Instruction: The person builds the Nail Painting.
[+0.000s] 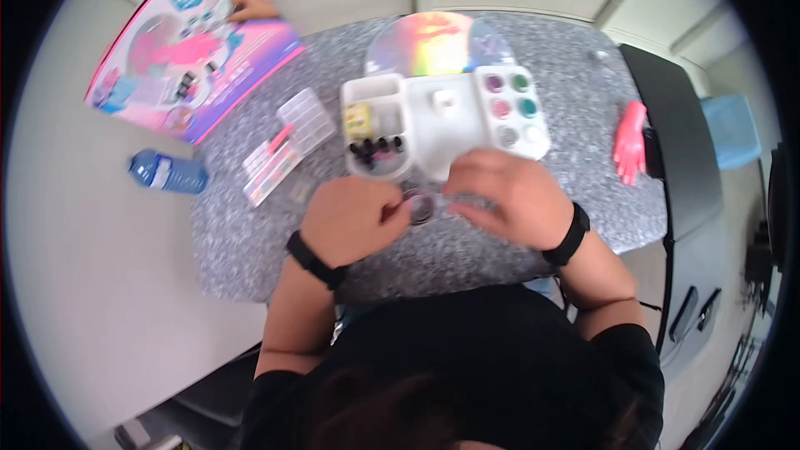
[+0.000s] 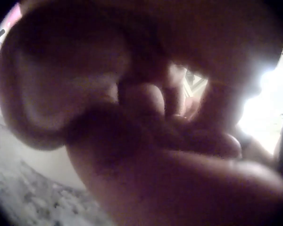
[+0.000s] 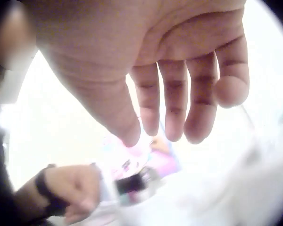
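My left hand [image 1: 354, 212] is over the front part of the speckled table, its fingers curled. At its thumb and forefinger it grips a small round pot [image 1: 422, 207] with a clear look and a dark rim. In the left wrist view the curled fingers [image 2: 146, 101] and thumb fill the picture and hide the pot. Just right of the pot hovers my right hand [image 1: 512, 200], fingers apart from it. The right wrist view shows that palm [image 3: 179, 42] with loosely extended fingers and nothing held.
A white tray [image 1: 450, 137] ahead holds coloured pots [image 1: 500, 108] and black-capped bottles [image 1: 375, 150]. A clear divided case [image 1: 308, 121] and a sticker sheet [image 1: 271, 171] lie left, with a water bottle [image 1: 169, 173] and printed box [image 1: 196, 50]. A pink model hand [image 1: 631, 142] lies right.
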Available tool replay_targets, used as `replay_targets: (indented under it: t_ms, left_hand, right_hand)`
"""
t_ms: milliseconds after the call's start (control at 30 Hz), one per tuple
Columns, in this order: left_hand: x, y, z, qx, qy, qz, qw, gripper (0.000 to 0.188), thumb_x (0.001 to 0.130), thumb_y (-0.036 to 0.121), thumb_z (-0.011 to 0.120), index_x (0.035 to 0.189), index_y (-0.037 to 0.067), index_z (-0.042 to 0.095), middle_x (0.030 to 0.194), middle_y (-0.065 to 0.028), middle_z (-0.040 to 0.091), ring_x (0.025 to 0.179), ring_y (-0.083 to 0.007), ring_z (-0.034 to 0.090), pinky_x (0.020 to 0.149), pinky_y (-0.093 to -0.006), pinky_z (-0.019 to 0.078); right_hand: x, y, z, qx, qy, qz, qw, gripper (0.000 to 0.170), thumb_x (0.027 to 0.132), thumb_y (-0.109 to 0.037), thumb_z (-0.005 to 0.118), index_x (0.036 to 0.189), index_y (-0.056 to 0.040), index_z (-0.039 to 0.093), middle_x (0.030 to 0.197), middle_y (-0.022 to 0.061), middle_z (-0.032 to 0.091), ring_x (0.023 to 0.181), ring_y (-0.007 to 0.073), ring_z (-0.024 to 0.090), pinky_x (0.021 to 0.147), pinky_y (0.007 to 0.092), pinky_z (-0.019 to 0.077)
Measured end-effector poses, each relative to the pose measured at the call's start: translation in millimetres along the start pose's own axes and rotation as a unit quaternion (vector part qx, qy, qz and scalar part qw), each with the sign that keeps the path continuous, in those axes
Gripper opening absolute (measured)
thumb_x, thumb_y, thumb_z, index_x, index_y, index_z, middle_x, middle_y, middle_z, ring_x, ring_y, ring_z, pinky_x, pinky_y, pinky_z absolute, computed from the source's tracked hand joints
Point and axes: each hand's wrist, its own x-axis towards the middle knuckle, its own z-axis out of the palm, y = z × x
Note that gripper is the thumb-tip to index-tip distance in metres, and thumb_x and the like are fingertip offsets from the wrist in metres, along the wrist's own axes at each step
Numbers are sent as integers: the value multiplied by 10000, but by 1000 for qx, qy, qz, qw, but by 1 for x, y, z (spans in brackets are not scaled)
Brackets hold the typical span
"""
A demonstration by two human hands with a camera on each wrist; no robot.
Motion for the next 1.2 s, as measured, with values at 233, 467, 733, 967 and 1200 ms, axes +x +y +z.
replay_targets:
  t_ms: [233, 467, 733, 967, 1200]
  left_hand:
    - [5, 3, 2, -14, -61, 0, 998, 397, 995, 390, 694, 728, 98, 717, 681, -148, 658, 676, -414, 664, 604, -512, 511]
    - [9, 6, 3, -87, -53, 42, 994, 298, 998, 326, 728, 814, 92, 752, 667, -113, 659, 620, -341, 659, 573, -431, 492]
    - [8, 8, -2, -154, 32, 22, 987, 230, 1025, 266, 717, 910, 81, 792, 710, -78, 714, 600, -245, 669, 587, -350, 510]
    - [10, 1, -2, -85, 104, 82, 988, 220, 998, 305, 712, 969, 98, 779, 721, -70, 713, 622, -255, 686, 591, -348, 511]
    - [7, 14, -4, -119, 17, 12, 993, 207, 892, 306, 802, 870, 109, 745, 641, -48, 687, 582, -265, 697, 572, -387, 527]
  right_hand:
    - [-19, 140, -128, -295, 217, 297, 882, 300, 969, -244, 787, 1232, -106, 748, 1239, 131, 754, 1118, 351, 729, 935, 448, 592]
    - [-53, 282, -156, -291, 53, 470, 832, 308, 893, -243, 845, 1136, -77, 754, 1200, 138, 779, 1156, 342, 731, 993, 459, 579]
    - [-46, 189, -140, -167, 129, 376, 902, 260, 938, -140, 778, 1167, -20, 747, 1069, 148, 787, 1003, 311, 746, 890, 415, 585]
    - [-14, 2, -46, -9, 21, -25, 999, 264, 866, -36, 757, 1119, -112, 755, 1065, 78, 714, 973, 352, 708, 820, 452, 588]
    - [-8, -15, 17, -94, -21, -94, 991, 208, 891, -147, 692, 1090, -180, 742, 1090, -18, 660, 1028, 216, 668, 873, 370, 560]
